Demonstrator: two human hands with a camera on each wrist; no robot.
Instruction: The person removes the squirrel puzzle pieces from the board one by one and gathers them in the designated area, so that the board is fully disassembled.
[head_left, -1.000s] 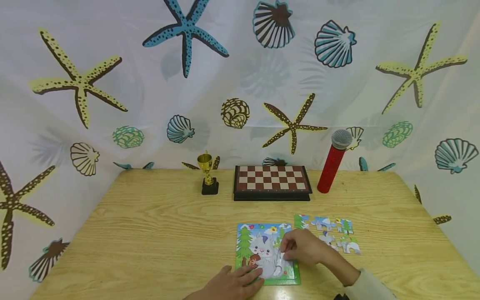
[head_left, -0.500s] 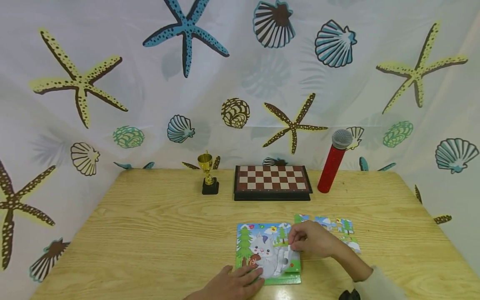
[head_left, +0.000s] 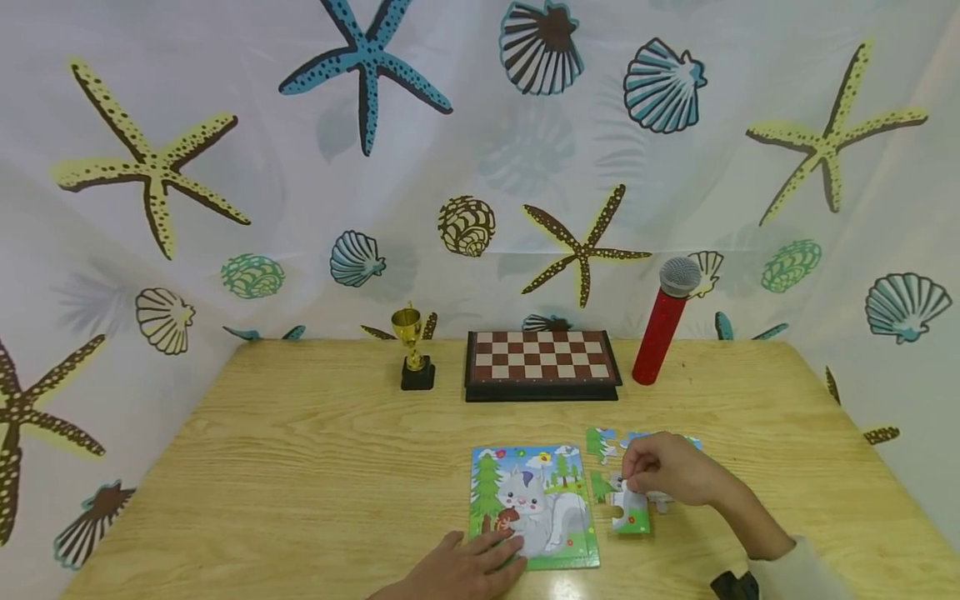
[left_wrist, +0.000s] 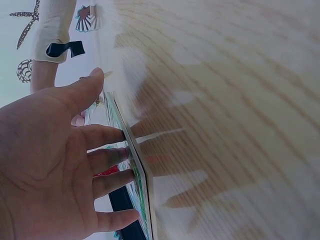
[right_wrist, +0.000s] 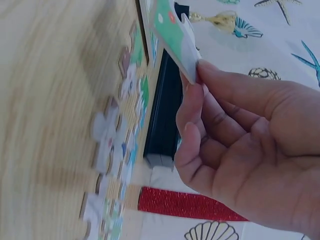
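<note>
A squirrel puzzle board (head_left: 558, 479) lies on the table in the head view. My left hand (head_left: 465, 571) rests its fingertips on the board's lower left part; the left wrist view shows the fingers (left_wrist: 110, 182) fairly straight on its edge. To the right of the board, my right hand (head_left: 671, 468) pinches a puzzle piece (head_left: 633, 517) between thumb and fingers. That piece is green at one end with a red flower, and in the right wrist view it is held up, tilted, above the table. Loose puzzle pieces (head_left: 600, 443) lie near and under the right hand, which partly hides them.
Behind the puzzle stand a gold trophy cup (head_left: 408, 329) on a black base, a folded chessboard case (head_left: 542, 357) and a red microphone (head_left: 660, 337). A curtain with starfish and shells (head_left: 420, 167) hangs at the back. Wooden tabletop (head_left: 322, 450) stretches to the left.
My right hand has lifted the puzzle piece from the board's right side and carried it rightward, over by the loose pieces. The left hand has stayed on the board.
</note>
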